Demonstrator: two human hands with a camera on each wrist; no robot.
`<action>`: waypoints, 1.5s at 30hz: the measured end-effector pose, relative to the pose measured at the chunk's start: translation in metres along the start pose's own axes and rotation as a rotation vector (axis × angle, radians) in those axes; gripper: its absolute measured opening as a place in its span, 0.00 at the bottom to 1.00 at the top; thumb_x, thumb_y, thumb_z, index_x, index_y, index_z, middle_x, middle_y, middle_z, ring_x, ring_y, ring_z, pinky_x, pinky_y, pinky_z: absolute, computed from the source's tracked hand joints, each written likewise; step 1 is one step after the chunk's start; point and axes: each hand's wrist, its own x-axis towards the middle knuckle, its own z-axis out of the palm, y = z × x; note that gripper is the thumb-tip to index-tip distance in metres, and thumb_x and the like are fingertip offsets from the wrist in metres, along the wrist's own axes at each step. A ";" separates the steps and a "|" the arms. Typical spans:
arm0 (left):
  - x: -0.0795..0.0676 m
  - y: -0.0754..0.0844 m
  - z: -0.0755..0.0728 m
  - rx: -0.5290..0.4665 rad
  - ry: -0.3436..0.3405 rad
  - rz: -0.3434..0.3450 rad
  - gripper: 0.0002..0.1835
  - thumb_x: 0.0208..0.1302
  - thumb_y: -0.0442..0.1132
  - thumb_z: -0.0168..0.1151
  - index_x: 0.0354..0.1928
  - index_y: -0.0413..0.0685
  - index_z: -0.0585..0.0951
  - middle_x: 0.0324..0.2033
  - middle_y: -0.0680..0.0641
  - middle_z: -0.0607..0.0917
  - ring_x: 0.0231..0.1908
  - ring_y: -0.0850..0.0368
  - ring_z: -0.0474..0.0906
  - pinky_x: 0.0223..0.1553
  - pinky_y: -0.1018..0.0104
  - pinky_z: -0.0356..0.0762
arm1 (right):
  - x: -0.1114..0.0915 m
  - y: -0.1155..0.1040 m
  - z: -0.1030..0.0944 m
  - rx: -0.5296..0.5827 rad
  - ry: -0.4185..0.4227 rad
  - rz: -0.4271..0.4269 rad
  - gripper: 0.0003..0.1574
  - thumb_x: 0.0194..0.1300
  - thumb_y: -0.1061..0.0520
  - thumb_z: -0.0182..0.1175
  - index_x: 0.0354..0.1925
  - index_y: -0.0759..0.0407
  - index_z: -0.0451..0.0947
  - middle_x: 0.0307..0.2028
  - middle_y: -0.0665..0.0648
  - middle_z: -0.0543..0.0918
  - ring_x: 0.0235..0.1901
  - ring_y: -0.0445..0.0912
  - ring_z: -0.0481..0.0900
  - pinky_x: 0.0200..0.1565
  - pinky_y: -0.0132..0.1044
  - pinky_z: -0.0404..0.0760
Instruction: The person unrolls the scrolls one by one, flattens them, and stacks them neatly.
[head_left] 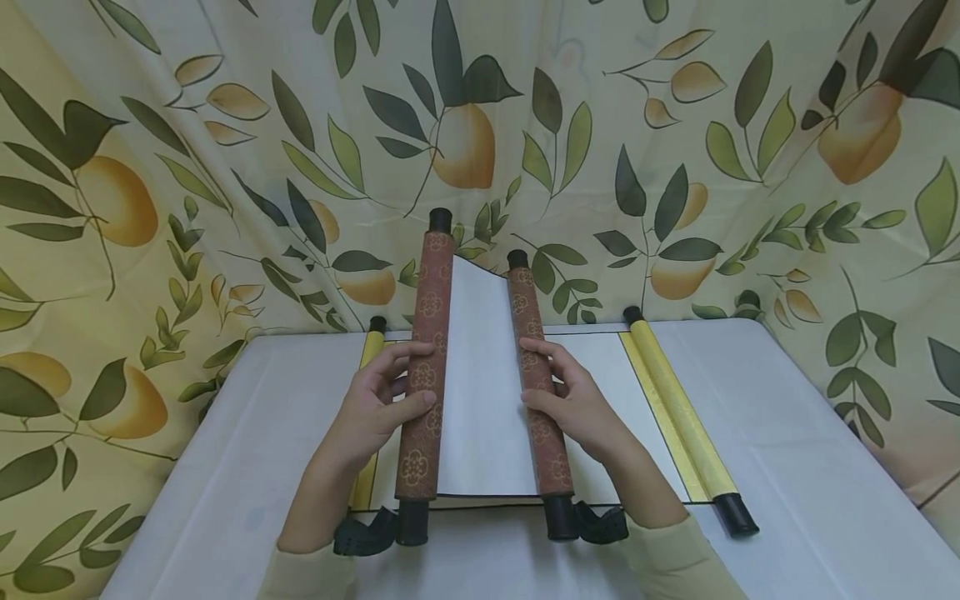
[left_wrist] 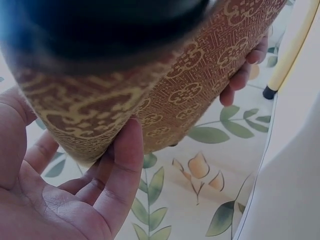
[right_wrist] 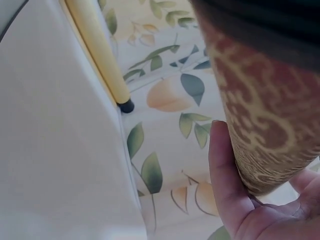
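Observation:
A hand scroll with reddish-brown, gold-flowered brocade backing is held up partly opened, its two rolls tilted above the table. My left hand (head_left: 382,408) grips the left roll (head_left: 426,308), thumb on the near face and fingers around the outer side. The right roll (head_left: 531,317) is gripped likewise by my right hand (head_left: 577,404). Between the rolls stretches a blank white sheet (head_left: 483,375). Black knobs cap the roll ends. In the left wrist view the brocade backing (left_wrist: 185,95) spans from the left hand (left_wrist: 95,200) to the other hand's fingertips.
Beneath lies a second scroll, spread on the white-covered table (head_left: 810,433), with a yellow roll (head_left: 682,408) at right and a yellow roll (head_left: 371,346) at left, partly behind my arm. A leaf-and-fruit patterned curtain (head_left: 465,150) hangs behind. Black straps (head_left: 366,533) show by my wrists.

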 end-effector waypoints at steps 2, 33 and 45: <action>0.000 0.000 -0.001 -0.003 0.001 0.004 0.28 0.63 0.29 0.65 0.65 0.49 0.72 0.63 0.40 0.72 0.55 0.44 0.77 0.45 0.56 0.83 | 0.001 0.001 0.000 0.001 -0.002 0.003 0.41 0.66 0.65 0.58 0.73 0.47 0.60 0.68 0.67 0.62 0.55 0.62 0.73 0.46 0.46 0.82; -0.002 0.003 -0.006 0.017 0.009 0.027 0.29 0.63 0.29 0.64 0.66 0.50 0.72 0.63 0.38 0.73 0.55 0.43 0.77 0.45 0.55 0.83 | 0.001 0.002 -0.003 0.001 0.007 0.017 0.41 0.67 0.65 0.57 0.73 0.44 0.60 0.68 0.66 0.62 0.57 0.62 0.72 0.45 0.48 0.83; -0.003 0.004 -0.007 0.050 0.031 0.022 0.28 0.63 0.31 0.65 0.65 0.52 0.73 0.62 0.42 0.74 0.54 0.46 0.78 0.45 0.57 0.83 | 0.001 0.001 -0.005 0.005 0.002 0.023 0.41 0.67 0.65 0.58 0.73 0.42 0.60 0.68 0.66 0.61 0.57 0.63 0.72 0.46 0.49 0.83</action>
